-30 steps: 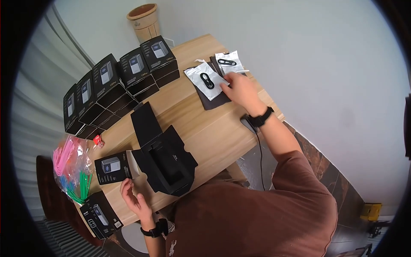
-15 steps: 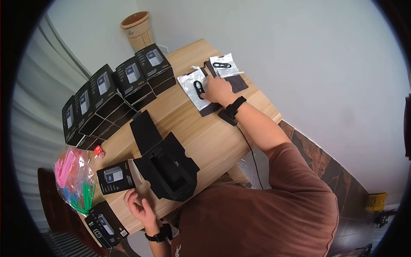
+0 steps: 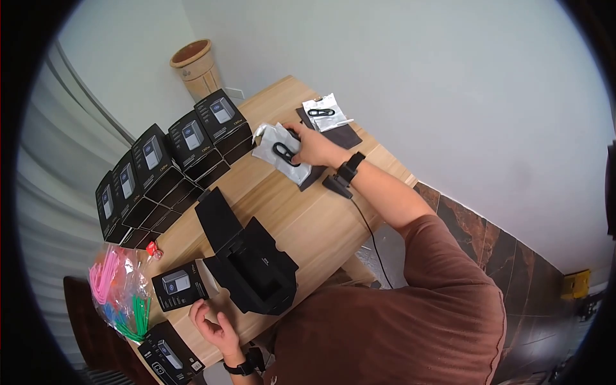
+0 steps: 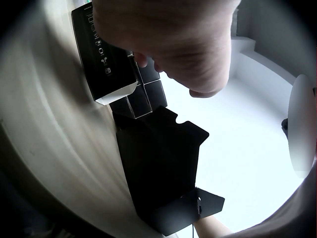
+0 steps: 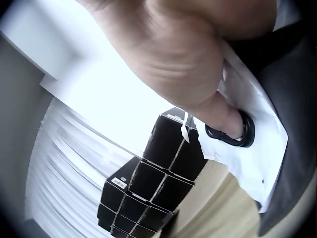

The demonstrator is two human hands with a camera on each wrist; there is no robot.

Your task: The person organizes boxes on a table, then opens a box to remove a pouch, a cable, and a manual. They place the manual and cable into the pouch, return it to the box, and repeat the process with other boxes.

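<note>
My right hand (image 3: 319, 147) grips a silver pouch (image 3: 266, 142) by its right side, thumb on the looped black cable (image 3: 282, 153) lying over it. In the right wrist view the thumb presses inside the loop of the cable (image 5: 247, 130). Part of a dark grey sheet (image 3: 313, 179) shows under the pouch. Near the table's front edge, my left hand (image 3: 218, 330) has its fingers loosely curled and holds nothing. Its fingertips are right at a printed black box (image 3: 179, 289). Beside that box an unfolded black box insert (image 3: 260, 273) lies with flaps spread.
Stacked black boxes (image 3: 151, 154) line the table's back left. A second silver pouch (image 3: 328, 106) with a cable lies at the far right. A bag of pink and green strips (image 3: 119, 276) and another black box (image 3: 170, 353) are at left. A wired black device (image 3: 337, 187) hangs by my right wrist.
My right hand has moved left from beside the pouch and now grips it; the pouch is tilted and shifted with its cable. The left hand stays by the printed box.
</note>
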